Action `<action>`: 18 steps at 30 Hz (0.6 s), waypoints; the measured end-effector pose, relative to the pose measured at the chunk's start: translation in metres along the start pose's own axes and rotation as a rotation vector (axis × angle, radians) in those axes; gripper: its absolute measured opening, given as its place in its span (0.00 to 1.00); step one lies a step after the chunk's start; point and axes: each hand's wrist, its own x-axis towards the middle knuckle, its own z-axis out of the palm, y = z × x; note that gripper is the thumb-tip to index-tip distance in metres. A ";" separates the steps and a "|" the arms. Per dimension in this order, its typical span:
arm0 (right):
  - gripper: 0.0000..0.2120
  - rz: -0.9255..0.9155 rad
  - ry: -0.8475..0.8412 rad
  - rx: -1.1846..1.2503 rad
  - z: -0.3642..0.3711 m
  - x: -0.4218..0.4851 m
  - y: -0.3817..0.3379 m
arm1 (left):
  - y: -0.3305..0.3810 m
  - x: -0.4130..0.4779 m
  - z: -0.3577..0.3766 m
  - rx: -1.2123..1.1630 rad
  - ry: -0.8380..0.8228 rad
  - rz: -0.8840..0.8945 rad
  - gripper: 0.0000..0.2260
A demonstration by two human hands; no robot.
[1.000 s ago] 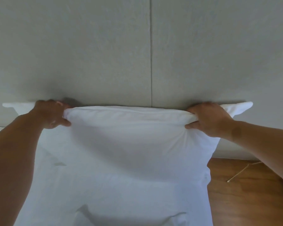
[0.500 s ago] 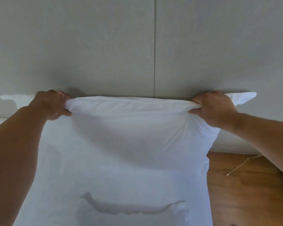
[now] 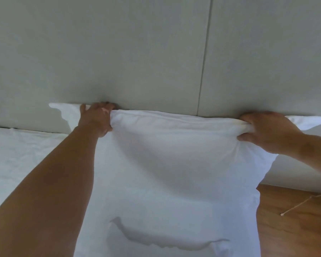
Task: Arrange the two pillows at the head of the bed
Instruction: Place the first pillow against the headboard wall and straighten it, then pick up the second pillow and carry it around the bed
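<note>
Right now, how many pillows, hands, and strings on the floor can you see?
Pillows: 1, white pillow, held up against the headboard
Hands: 2, left hand and right hand, each gripping its top edge
Strings: 1, string on the wooden floor
Total: 4

I'm looking at a bedroom: a white-sheeted bed against a padded grey headboard (panel seam visible), wood floor beside it.

Grey padded headboard, wooden floor, pale string lying on it
</note>
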 end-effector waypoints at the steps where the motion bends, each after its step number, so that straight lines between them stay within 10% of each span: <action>1: 0.19 -0.006 0.004 0.002 -0.002 -0.003 -0.001 | -0.001 -0.004 0.000 -0.025 0.027 -0.011 0.37; 18: 0.29 -0.455 -0.194 0.229 0.027 -0.111 -0.027 | 0.086 -0.278 0.085 -0.882 0.025 -0.363 0.37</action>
